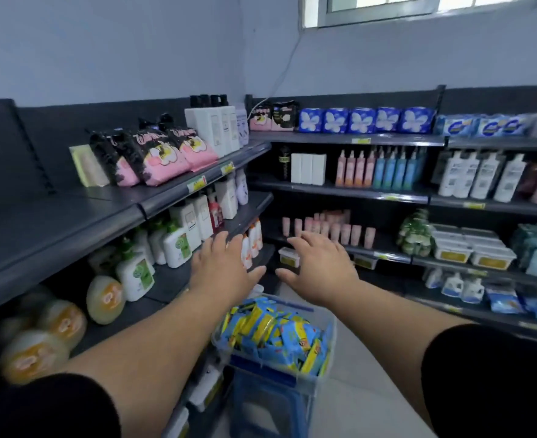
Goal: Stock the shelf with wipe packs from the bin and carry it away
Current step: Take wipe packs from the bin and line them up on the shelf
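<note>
Shop shelves, bin of wipe packs, left hand and right hand empty, fingers spread

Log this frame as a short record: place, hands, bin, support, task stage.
place: shop corner lined with stocked shelves
left hand: open, fingers spread, holding nothing
right hand: open, holding nothing
bin: clear plastic, full of blue and yellow wipe packs
support: bin sits on a blue stool
stage: no pack in either hand
</note>
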Demonstrator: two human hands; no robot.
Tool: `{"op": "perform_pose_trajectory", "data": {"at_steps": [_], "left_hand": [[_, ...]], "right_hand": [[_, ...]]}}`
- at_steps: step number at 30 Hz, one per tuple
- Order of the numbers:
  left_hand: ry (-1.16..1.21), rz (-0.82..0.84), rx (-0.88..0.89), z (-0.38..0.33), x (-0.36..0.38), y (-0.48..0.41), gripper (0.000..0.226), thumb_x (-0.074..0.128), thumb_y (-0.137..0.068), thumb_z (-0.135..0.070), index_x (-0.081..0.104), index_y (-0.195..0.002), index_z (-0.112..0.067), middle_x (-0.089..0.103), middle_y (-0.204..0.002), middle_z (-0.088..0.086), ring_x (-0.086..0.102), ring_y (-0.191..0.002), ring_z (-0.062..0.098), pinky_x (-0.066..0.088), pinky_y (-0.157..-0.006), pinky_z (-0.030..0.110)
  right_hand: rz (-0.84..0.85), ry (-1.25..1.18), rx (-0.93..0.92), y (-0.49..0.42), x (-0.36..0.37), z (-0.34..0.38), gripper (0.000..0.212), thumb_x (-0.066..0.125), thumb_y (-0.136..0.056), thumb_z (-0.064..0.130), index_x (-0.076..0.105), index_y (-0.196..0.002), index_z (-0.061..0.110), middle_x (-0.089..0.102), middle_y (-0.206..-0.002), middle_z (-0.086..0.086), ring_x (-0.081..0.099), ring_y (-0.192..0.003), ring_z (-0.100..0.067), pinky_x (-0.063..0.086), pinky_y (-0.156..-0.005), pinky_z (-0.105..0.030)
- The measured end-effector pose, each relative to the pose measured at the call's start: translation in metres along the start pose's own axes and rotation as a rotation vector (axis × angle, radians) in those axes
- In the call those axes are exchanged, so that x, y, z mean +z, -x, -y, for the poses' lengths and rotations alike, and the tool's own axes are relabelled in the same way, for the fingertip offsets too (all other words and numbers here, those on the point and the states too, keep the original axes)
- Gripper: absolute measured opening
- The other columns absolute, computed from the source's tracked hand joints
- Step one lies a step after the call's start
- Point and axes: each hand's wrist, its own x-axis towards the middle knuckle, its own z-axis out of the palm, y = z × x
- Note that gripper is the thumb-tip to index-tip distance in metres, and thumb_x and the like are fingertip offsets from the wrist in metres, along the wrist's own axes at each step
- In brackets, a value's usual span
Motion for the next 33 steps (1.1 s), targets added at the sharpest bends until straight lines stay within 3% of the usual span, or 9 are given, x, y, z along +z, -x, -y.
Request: {"op": "perform_pose_trajectory", "data": {"at_steps": [7, 18, 23, 33], "left_hand": [[0.082, 0.131, 0.079, 0.0, 0.088, -0.068, 0.079, 0.049, -0.085, -0.065, 0.025, -0.148, -0.023, 0.018, -0.156, 0.005, 0.016, -0.142, 0.027, 0.022, -0.116, 0.041], [0.156, 0.39, 0.087, 0.078, 0.226, -0.195, 0.077, 0.049, -0.089, -0.059, 0.022, -0.149, -0.022, 0.018, -0.156, 0.005, 0.018, -0.142, 0.026, 0.023, -0.114, 0.04], [0.181, 0.457, 0.108, 0.09, 0.291, -0.206, 0.07, 0.054, -0.089, -0.051, 0.031, -0.146, -0.018, 0.028, -0.15, 0.007, 0.03, -0.135, 0.028, 0.031, -0.108, 0.037], [0.151, 0.705, 0.049, 0.077, 0.411, -0.185, 0.074, 0.054, -0.089, -0.051, 0.022, -0.15, -0.023, 0.011, -0.158, 0.003, 0.014, -0.144, 0.026, 0.023, -0.114, 0.036]], "right_hand": [[0.12, 0.034, 0.152, -0.047, 0.067, -0.045, 0.071, 0.047, -0.089, 0.061, 0.026, -0.148, 0.028, 0.024, -0.156, -0.001, 0.022, -0.143, -0.023, 0.02, -0.117, -0.045], [0.384, -0.008, 0.423, -0.152, 0.217, -0.07, 0.066, 0.046, -0.091, 0.058, 0.027, -0.148, 0.029, 0.024, -0.156, 0.0, 0.029, -0.14, -0.022, 0.027, -0.114, -0.039], [0.462, -0.075, 0.492, -0.162, 0.28, -0.084, 0.064, 0.048, -0.092, 0.053, 0.028, -0.147, 0.028, 0.024, -0.155, 0.0, 0.032, -0.139, -0.022, 0.031, -0.11, -0.035], [0.614, -0.149, 0.591, -0.154, 0.384, -0.131, 0.068, 0.056, -0.089, 0.048, 0.028, -0.148, 0.029, 0.02, -0.157, 0.001, 0.029, -0.141, -0.022, 0.034, -0.11, -0.035]]}}
